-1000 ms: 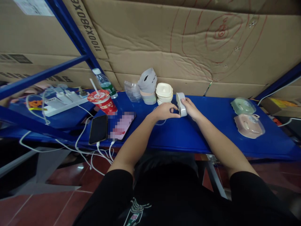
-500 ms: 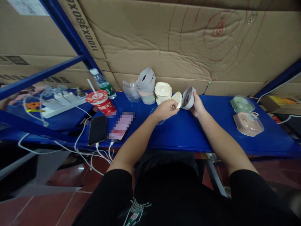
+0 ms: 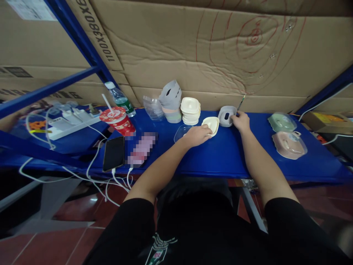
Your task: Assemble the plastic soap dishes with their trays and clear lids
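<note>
My left hand (image 3: 199, 135) grips the near edge of a shallow cream plastic lid-like piece (image 3: 214, 122), held low over the blue table with its hollow side up. My right hand (image 3: 242, 121) has its fingers closed on the right edge of a grey plastic shell (image 3: 231, 110) with an oval opening, which sits at table level. A clear plastic cover (image 3: 178, 133) lies partly behind my left hand. Beyond it is a stack of cream pieces (image 3: 191, 106), beside a stack of grey shells (image 3: 171, 95) and nested clear covers (image 3: 153, 108).
On the blue table (image 3: 220, 160), a pink lidded box (image 3: 289, 145) and a green one (image 3: 281, 122) sit at right. A red cup (image 3: 119, 123), a water bottle (image 3: 121, 99), a black phone (image 3: 114, 154) and a pink phone (image 3: 143, 147) with cables are at left. Cardboard stands behind.
The grey shell has been lowered onto the table, and my right hand has shifted to its right edge. The cream piece has come nearer and tipped flatter, exposing more of the clear cover.
</note>
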Action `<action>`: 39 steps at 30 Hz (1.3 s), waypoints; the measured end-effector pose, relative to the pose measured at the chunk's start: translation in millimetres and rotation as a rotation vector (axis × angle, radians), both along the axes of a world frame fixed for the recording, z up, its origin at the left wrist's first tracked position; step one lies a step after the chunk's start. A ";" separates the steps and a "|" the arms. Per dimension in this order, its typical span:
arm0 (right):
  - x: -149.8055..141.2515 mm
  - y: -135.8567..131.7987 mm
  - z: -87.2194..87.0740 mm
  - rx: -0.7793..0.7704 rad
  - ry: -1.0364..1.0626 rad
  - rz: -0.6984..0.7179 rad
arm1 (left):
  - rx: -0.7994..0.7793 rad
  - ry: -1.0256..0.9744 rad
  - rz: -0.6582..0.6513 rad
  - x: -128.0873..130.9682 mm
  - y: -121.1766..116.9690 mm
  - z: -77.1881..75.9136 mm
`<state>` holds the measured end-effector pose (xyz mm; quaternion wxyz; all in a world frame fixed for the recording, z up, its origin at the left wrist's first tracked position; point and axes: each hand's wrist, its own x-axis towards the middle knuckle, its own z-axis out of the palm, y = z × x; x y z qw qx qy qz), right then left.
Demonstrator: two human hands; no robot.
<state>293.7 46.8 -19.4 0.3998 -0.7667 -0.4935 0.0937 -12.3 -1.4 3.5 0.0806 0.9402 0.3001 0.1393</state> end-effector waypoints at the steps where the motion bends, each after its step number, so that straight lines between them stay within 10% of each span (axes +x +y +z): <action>1: 3.7 -0.7 -0.7 -0.003 -0.039 0.003 | 0.005 0.024 0.000 -0.4 -0.4 0.3; 8: 1.5 -10.6 8.5 0.088 -0.226 0.054 | -0.001 0.099 0.009 -1.2 -1.9 1.4; 16: -47.1 -26.7 12.8 0.005 -0.455 0.784 | 0.030 -0.018 0.032 -4.5 -1.3 4.9; 27: -48.6 -16.3 4.8 0.129 -0.454 0.634 | -0.230 0.163 0.290 -40.5 4.7 38.4; 39: -94.3 -47.9 28.2 0.016 -0.354 0.829 | -0.164 0.066 0.010 -6.1 -11.1 21.9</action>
